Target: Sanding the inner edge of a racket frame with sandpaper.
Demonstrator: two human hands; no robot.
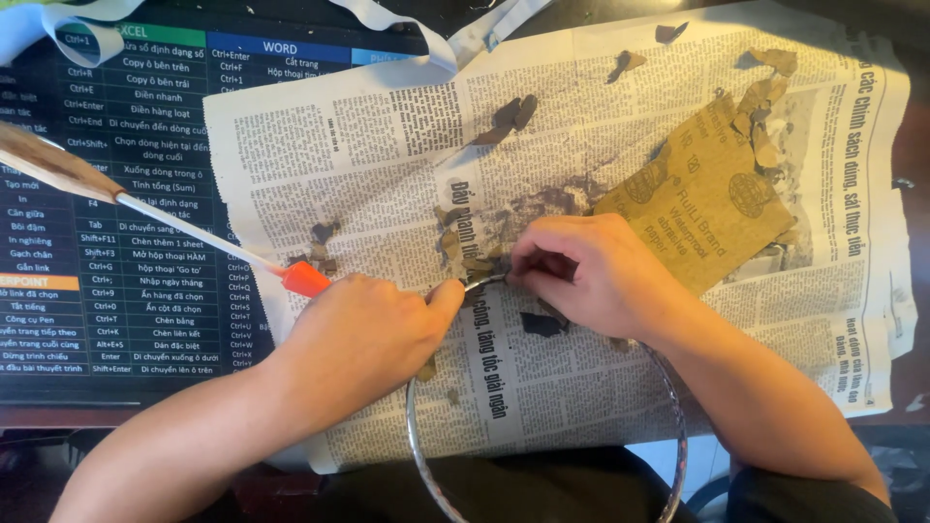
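Broadly, your work surface is a dark desk mat [126,194] printed with rows of white text, and over its right part lies a spread sheet of newspaper [407,165], creased and stained dark near the middle. On the newspaper's upper right rests a brown sheet of sandpaper [702,208], backing side up, its upper edge torn and ragged. Next in size is the metal ring [426,465], a thin silver hoop whose top arc sits between your two hands and whose lower part runs off the bottom edge toward your lap. Your left hand [363,339] lies knuckles up on the newspaper, fingers curled, with the thumb tip pressed onto the ring's top arc; whether the other fingers grip anything underneath cannot be told. Your right hand [581,271] is just beside it, fingers bunched and pinched narrowly onto the same arc, touching the ring where it meets the left thumb. A tool with a wooden handle, thin pale shaft and orange tip [305,279] lies across the mat, its tip just beside your left hand. Smallest, torn brown and dark scraps [509,116] are scattered over the newspaper, some close around both hands.
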